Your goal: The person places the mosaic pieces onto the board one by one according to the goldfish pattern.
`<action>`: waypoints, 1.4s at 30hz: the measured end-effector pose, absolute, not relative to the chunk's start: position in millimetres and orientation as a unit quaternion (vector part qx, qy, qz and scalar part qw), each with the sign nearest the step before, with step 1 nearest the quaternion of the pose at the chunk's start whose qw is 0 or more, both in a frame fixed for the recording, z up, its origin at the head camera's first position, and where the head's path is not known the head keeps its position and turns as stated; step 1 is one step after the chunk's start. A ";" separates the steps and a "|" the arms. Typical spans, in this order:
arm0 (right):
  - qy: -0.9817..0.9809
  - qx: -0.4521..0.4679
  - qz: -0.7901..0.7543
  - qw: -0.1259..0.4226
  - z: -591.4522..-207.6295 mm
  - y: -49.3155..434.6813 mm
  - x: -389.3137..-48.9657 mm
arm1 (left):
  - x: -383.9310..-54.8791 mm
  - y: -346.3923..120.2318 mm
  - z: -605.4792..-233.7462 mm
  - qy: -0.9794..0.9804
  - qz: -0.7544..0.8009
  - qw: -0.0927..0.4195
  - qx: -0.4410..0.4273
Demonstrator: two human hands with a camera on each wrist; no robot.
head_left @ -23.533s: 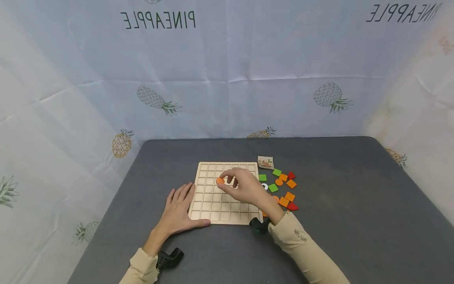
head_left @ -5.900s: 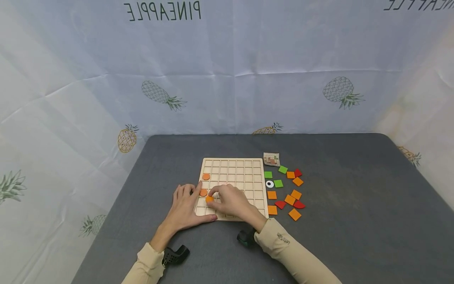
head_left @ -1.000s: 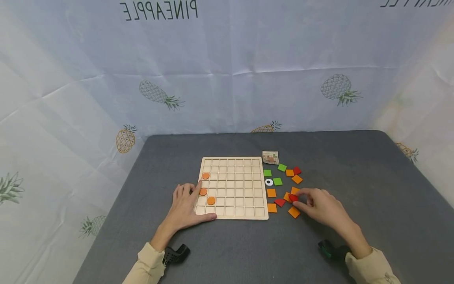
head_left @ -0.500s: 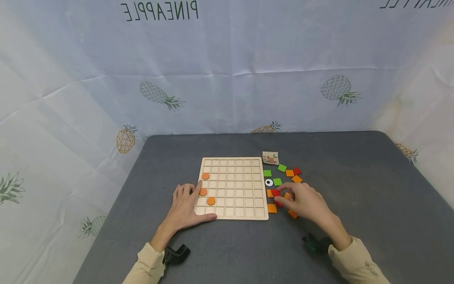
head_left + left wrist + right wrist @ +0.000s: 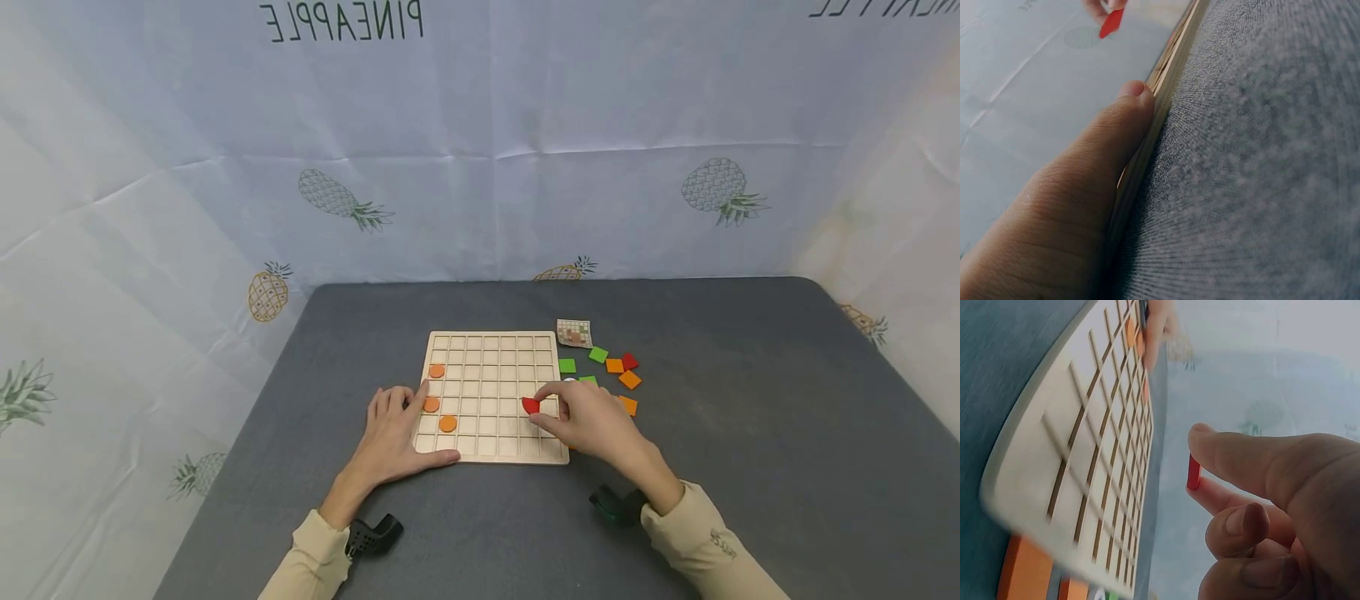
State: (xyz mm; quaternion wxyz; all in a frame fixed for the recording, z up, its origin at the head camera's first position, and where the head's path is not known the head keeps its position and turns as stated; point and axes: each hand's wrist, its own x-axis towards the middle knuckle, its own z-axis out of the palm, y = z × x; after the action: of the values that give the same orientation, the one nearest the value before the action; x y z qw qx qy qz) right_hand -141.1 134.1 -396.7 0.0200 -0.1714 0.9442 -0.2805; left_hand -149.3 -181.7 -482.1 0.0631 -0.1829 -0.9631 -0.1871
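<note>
Between the thumb and index finger of my right hand (image 5: 596, 418) I pinch a small flat red piece (image 5: 531, 406) with a rounded edge, raised above the right part of a pale wooden grid board (image 5: 489, 368). The right wrist view shows this red piece (image 5: 1194, 472) edge-on, apart from the board. My left hand (image 5: 390, 435) rests at the board's near left corner, fingers along the left side, thumb (image 5: 1129, 115) against the front edge. Three orange discs lie in cells at the left: an upper disc (image 5: 437, 371), a middle disc (image 5: 431, 404) and a lower disc (image 5: 447, 423).
Right of the board lie loose pieces: green tiles (image 5: 597, 355), orange tiles (image 5: 630, 380) and another red piece (image 5: 630, 361). My right hand hides several more. A small printed card (image 5: 574, 333) with a grid pattern lies by the far right corner. Patterned cloth (image 5: 487, 208) hangs behind the table.
Since the oldest frame, three orange discs have come to lie on the board. In the last second my right hand has carried the red piece leftward from the loose pieces. My left hand stays put.
</note>
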 end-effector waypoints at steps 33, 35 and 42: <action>0.927 -0.215 -0.300 0.064 -432.3 50.4 -163.9 | -149.3 -181.0 -481.7 -0.964 -0.185 0.060 -0.178; 0.929 -0.214 -0.295 0.065 -433.8 50.0 -164.1 | -149.4 -181.2 -481.6 -0.965 -0.184 0.060 -0.179; 0.932 -0.208 -0.290 0.061 -435.1 50.5 -163.5 | -149.9 -181.5 -482.5 -0.965 -0.180 0.061 -0.180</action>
State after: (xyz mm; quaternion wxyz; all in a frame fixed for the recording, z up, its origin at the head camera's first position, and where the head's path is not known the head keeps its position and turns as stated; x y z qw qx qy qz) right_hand -163.5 50.5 -435.1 0.0613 -0.2077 0.9322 -0.2900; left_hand -149.9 -181.5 -482.5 0.0614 -0.1795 -0.9652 -0.1799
